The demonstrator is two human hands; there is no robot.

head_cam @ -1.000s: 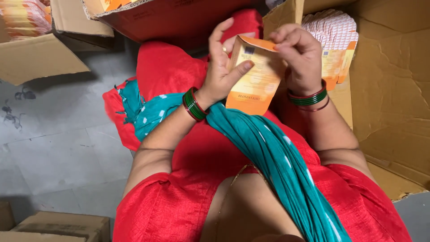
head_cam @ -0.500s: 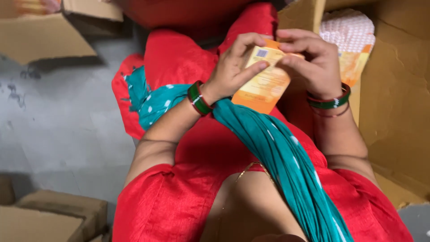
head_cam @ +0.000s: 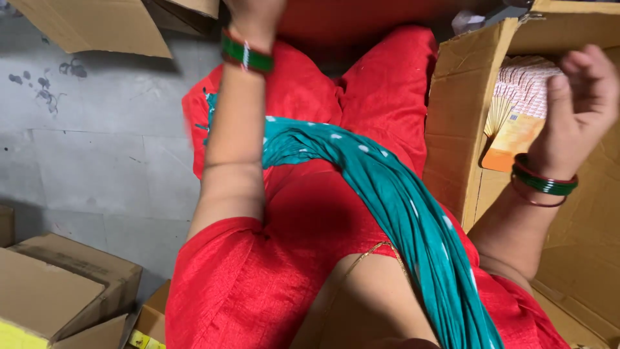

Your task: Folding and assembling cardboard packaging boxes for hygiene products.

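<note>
My left hand [head_cam: 256, 15] reaches away to the top edge of the view, wrist in a green bangle. Its fingers are cut off, so what it holds is hidden. My right hand [head_cam: 584, 90] hovers loosely curled, with nothing in it, over an open cardboard box [head_cam: 455, 136] at my right side. Inside the box stands a stack of flat orange and white packets [head_cam: 522, 103], just left of that hand's thumb. A teal dotted scarf [head_cam: 387, 187] lies across my red clothes.
A grey floor [head_cam: 97, 148] spreads to the left. Closed cardboard boxes [head_cam: 58, 291] sit at the bottom left, and a cardboard flap [head_cam: 97, 26] hangs in at the top left. A red cloth or box fills the top centre.
Both hands held an orange packet together before. They have since parted: the left arm stretched forward out of view, and the right hand moved right over the box, holding nothing.
</note>
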